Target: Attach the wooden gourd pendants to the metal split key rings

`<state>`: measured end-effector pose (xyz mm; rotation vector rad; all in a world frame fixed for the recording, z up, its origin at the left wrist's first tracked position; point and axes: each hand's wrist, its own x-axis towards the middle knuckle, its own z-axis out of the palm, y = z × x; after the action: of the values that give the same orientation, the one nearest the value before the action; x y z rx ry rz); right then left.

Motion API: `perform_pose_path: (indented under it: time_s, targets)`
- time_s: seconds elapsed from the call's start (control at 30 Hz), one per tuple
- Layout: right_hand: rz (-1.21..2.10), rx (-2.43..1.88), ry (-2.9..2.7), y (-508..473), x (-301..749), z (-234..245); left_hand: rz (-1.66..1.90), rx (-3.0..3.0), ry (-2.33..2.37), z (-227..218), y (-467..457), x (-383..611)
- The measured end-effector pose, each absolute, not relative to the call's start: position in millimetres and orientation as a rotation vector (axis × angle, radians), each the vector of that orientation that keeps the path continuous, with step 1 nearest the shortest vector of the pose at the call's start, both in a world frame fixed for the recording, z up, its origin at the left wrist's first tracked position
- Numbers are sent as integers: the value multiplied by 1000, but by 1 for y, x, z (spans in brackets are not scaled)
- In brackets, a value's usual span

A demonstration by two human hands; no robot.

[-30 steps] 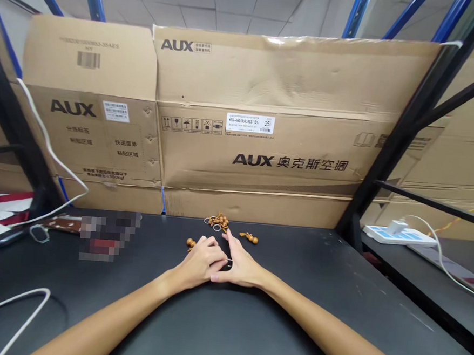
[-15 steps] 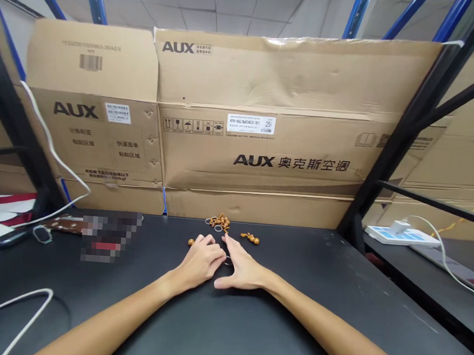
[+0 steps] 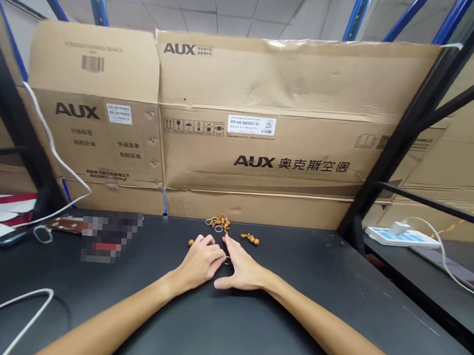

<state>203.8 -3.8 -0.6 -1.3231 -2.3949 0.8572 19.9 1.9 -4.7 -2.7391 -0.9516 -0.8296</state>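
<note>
Judged under way, unfinished. Noted left hand (image 3: pixel 202 261) curled beside metal ring (image 3: pixel 227 260), unable to say whether gripping; right hand (image 3: pixel 245 265) spread, thumb apart, apparently holding nothing. Found ring between hands, not set aside. Seen on bench (image 3: pixel 218 327) ahead: charm cluster (image 3: pixel 221 222); past right hand, lone charm (image 3: pixel 252 239); past left, wooden bead (image 3: pixel 190 243).

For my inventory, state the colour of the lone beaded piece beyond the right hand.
The glossy beaded piece is golden brown, seen in head view.

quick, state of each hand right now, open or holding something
Left hand: curled, ring by its fingertips; whether gripped, can't tell.
Right hand: open, thumb and fingers apart.
</note>
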Motion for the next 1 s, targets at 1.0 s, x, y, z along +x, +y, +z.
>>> perform_pose_path:
  time_s: [1.0]
  targets:
    - [852, -1310, -2395, -5, 202, -2, -826, -2824, -878, -5, 3, 22]
